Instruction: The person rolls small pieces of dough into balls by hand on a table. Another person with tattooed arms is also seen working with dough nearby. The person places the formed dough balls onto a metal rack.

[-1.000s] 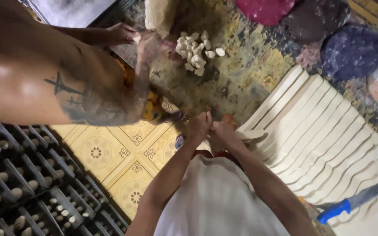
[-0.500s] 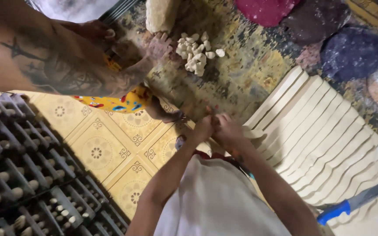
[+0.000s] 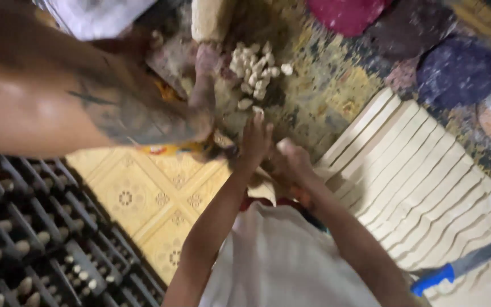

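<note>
Pile of pale pieces (image 3: 255,71) lies just beyond left hand (image 3: 255,139), fingers extended toward it; right hand (image 3: 292,165), farther, grip indeterminate.

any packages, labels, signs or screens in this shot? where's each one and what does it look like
Printed wrapper or packet: on the patterned floor, mostly hidden under another person's tattooed arm, just ahead of the left hand; a thin strip shows, yellow-orange with red and white patches; too blurred to tell its full shape.
No signs or screens in view, and no label on the blue-handled knife at lower right.
</note>
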